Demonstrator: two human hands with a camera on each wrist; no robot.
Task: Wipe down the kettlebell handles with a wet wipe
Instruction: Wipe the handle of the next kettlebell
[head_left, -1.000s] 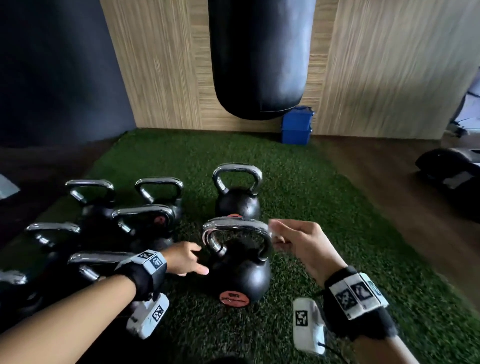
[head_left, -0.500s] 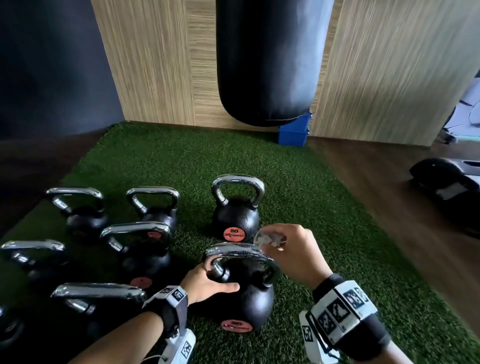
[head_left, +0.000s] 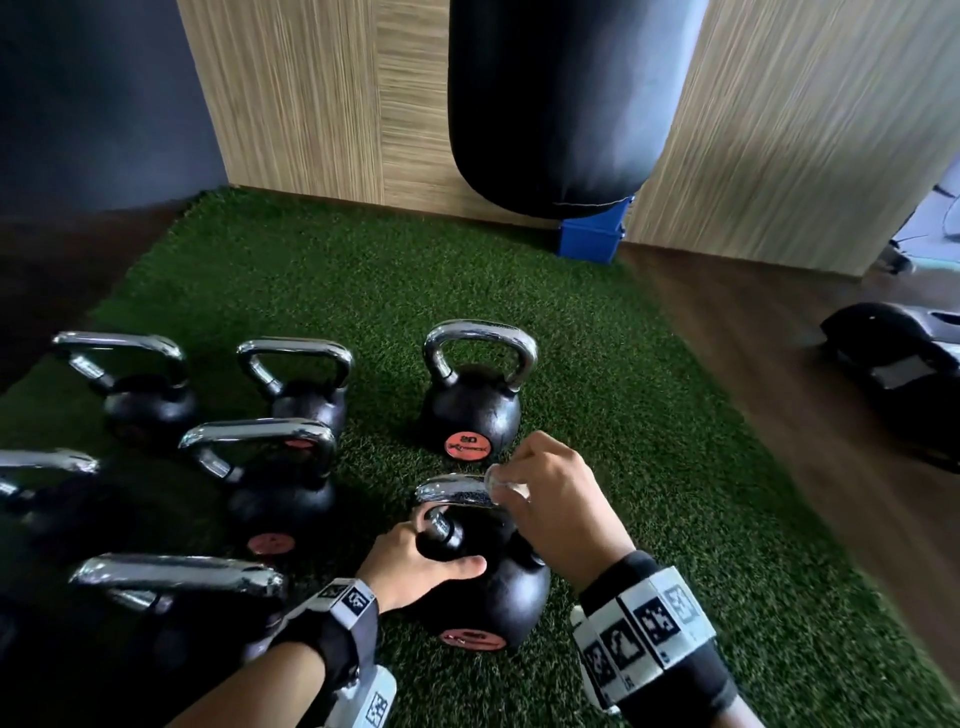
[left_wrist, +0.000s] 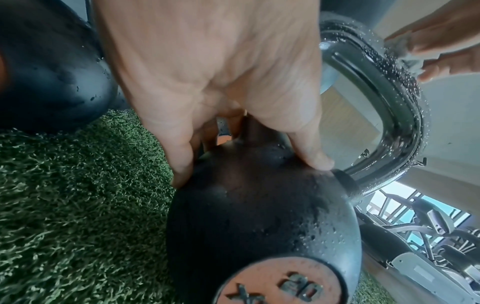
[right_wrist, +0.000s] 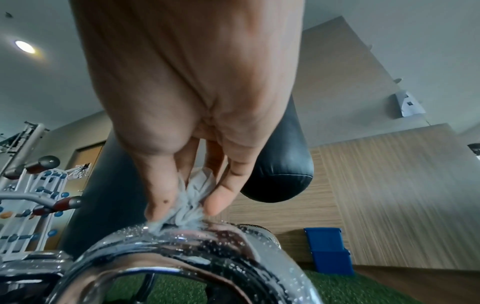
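The nearest kettlebell (head_left: 493, 597) is black with a chrome handle (head_left: 449, 491) beaded with droplets. My left hand (head_left: 431, 551) grips its top, fingers and thumb clasped round the base of the handle's left post; the left wrist view shows that hand (left_wrist: 246, 167) straddling the post on the ball (left_wrist: 259, 216). My right hand (head_left: 519, 475) pinches a crumpled white wet wipe (head_left: 498, 482) and presses it on the top bar's right part. In the right wrist view the wipe (right_wrist: 193, 191) sits between thumb and fingers, touching the handle (right_wrist: 207, 244).
Another kettlebell (head_left: 470, 410) stands just behind, and several more (head_left: 280, 488) crowd the left on the green turf (head_left: 649, 467). A black punching bag (head_left: 561, 104) hangs ahead above a blue box (head_left: 592, 236). Dark gear (head_left: 893, 343) lies on the wooden floor, right.
My left hand moved from beside the ball up onto its top at the handle's base. The right hand brought the wipe from the handle's right corner onto the top bar.
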